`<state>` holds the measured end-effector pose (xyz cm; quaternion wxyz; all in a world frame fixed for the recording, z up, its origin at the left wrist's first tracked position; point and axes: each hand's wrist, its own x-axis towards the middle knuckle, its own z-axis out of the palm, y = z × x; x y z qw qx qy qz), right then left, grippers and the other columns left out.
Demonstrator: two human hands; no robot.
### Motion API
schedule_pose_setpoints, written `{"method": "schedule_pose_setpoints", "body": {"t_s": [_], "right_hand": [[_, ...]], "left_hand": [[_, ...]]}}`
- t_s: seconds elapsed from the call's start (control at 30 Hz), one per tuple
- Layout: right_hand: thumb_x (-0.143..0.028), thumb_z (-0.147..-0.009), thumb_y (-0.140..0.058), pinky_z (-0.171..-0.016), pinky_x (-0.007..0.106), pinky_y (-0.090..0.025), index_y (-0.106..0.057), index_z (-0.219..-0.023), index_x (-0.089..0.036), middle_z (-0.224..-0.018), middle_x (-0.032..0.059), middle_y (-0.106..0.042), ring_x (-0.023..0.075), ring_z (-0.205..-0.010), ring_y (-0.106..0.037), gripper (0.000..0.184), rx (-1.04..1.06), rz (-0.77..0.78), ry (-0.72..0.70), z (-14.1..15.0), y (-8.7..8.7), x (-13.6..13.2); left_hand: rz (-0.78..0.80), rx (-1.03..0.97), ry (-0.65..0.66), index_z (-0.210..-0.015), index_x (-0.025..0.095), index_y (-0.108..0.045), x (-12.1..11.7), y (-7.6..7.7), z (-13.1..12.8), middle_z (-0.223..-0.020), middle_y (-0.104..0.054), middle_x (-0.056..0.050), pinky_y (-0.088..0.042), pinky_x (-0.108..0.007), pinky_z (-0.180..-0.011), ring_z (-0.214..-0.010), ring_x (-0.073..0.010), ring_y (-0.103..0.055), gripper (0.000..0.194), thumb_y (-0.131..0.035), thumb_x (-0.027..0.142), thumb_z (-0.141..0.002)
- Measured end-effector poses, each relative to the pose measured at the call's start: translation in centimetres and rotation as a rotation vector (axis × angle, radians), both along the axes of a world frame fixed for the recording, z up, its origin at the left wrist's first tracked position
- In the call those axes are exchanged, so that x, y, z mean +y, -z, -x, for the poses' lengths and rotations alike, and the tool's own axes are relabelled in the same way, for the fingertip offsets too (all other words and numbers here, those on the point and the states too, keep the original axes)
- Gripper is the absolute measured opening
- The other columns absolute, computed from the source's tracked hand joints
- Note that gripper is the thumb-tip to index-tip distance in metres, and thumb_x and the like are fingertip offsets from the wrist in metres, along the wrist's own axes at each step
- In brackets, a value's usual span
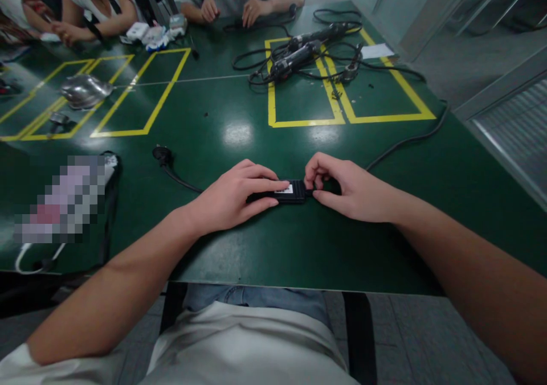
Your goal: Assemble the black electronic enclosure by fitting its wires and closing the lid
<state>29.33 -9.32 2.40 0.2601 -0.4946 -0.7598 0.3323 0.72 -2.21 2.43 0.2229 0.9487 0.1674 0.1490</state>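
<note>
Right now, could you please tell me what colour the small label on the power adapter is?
White, on the black rectangular power adapter under the left hand; clearest in the head view.

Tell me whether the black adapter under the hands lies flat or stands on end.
Flat: the black adapter lies lengthwise on the green table, left hand pressing it, right hand pinching its end.

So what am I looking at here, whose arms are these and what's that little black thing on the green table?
There is no machine here: a person wears a camera on the head, looking down at their own bare arms. The left hand presses a small black box with a white label flat on the green table. The right hand pinches something at the box's end; what exactly is hidden by the fingers. A black cable with a plug runs in under the left hand. Further off lie dark tools in tangled cords among yellow tape outlines, and a crumpled silvery object. Other people's hands rest at the far edge.
</note>
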Motion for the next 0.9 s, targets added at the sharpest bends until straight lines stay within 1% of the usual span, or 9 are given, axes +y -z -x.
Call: {"method": "schedule_pose_setpoints", "body": {"t_s": [0.1,0.33,0.53,0.6,0.7,0.77,0.83,0.9], "right_hand": [[-0.018,-0.084,-0.066,-0.071,0.033,-0.048,-0.055,-0.099,-0.026,-0.091,0.0023,-0.068,0.0204,-0.078,-0.06,0.021,-0.014,-0.008,-0.005,-0.05,0.11,0.02],[-0.021,-0.086,-0.066,-0.07,0.033,-0.048,-0.057,-0.098,-0.026,-0.089,0.002,-0.067,0.0201,-0.076,-0.06,0.016,-0.014,-0.053,-0.005,-0.18,0.61,0.09],[-0.024,-0.087,-0.066,-0.068,0.033,-0.047,-0.059,-0.096,-0.025,-0.086,0.0021,-0.068,0.0204,-0.074,-0.061,0.012,-0.034,-0.069,-0.006,-0.17,0.56,0.04],[-0.024,-0.086,-0.066,-0.067,0.033,-0.047,-0.06,-0.094,-0.025,-0.085,0.0023,-0.068,0.0206,-0.074,-0.062,0.01,-0.044,-0.083,-0.001,-0.22,0.59,0.03],[-0.025,-0.087,-0.065,-0.066,0.033,-0.047,-0.061,-0.093,-0.025,-0.083,0.0021,-0.068,0.0202,-0.072,-0.062,0.008,-0.061,-0.098,0.001,-0.28,0.64,0.02],[-0.027,-0.089,-0.065,-0.065,0.032,-0.047,-0.06,-0.092,-0.025,-0.081,0.0017,-0.067,0.02,-0.071,-0.062,0.006,-0.068,-0.106,0.006,-0.27,0.65,-0.01],[-0.029,-0.092,-0.065,-0.064,0.032,-0.047,-0.06,-0.091,-0.026,-0.079,0.0016,-0.067,0.0198,-0.07,-0.062,0.006,-0.072,-0.102,0.026,-0.2,0.66,-0.07],[-0.033,-0.095,-0.065,-0.063,0.032,-0.047,-0.059,-0.092,-0.026,-0.079,0.0019,-0.068,0.0198,-0.069,-0.062,0.01,-0.081,-0.099,0.049,-0.11,0.68,-0.14]], "left_hand": [[-0.005,-0.016,-0.003,-0.144,0.025,-0.078,0.07,0.17,-0.02,-0.134,-0.079,-0.012,-0.056,-0.045,-0.11,-0.117,-0.0257,-0.07,0.036,-0.065,0.034,-0.113],[-0.038,-0.064,0.009,-0.143,0.023,-0.078,-0.15,0.42,-0.09,-0.129,-0.08,-0.012,-0.057,-0.042,-0.107,-0.114,-0.0247,-0.071,0.034,-0.068,0.03,-0.111],[-0.103,-0.04,0.003,-0.141,0.02,-0.078,-0.36,0.31,-0.33,-0.129,-0.081,-0.012,-0.055,-0.045,-0.109,-0.116,-0.0268,-0.069,0.033,-0.069,0.033,-0.111],[-0.078,-0.039,-0.003,-0.14,0.021,-0.078,-0.43,0.27,-0.4,-0.13,-0.081,-0.011,-0.055,-0.044,-0.109,-0.117,-0.0267,-0.069,0.033,-0.069,0.033,-0.111],[0.0,-0.075,-0.024,-0.137,0.021,-0.078,-0.55,0.22,-0.51,-0.126,-0.083,-0.009,-0.055,-0.041,-0.108,-0.114,-0.0246,-0.072,0.03,-0.068,0.033,-0.111],[0.024,-0.14,-0.1,-0.136,0.02,-0.076,-0.62,0.27,-0.62,-0.125,-0.083,-0.009,-0.055,-0.04,-0.107,-0.112,-0.0236,-0.072,0.03,-0.068,0.033,-0.111],[0.004,-0.208,-0.245,-0.137,0.019,-0.074,-0.62,0.46,-0.76,-0.127,-0.082,-0.009,-0.056,-0.041,-0.107,-0.114,-0.0242,-0.072,0.03,-0.068,0.031,-0.11],[-0.029,-0.217,-0.389,-0.136,0.019,-0.072,-0.51,0.77,-0.89,-0.129,-0.081,-0.01,-0.056,-0.042,-0.108,-0.117,-0.0256,-0.071,0.03,-0.069,0.028,-0.108]]}}
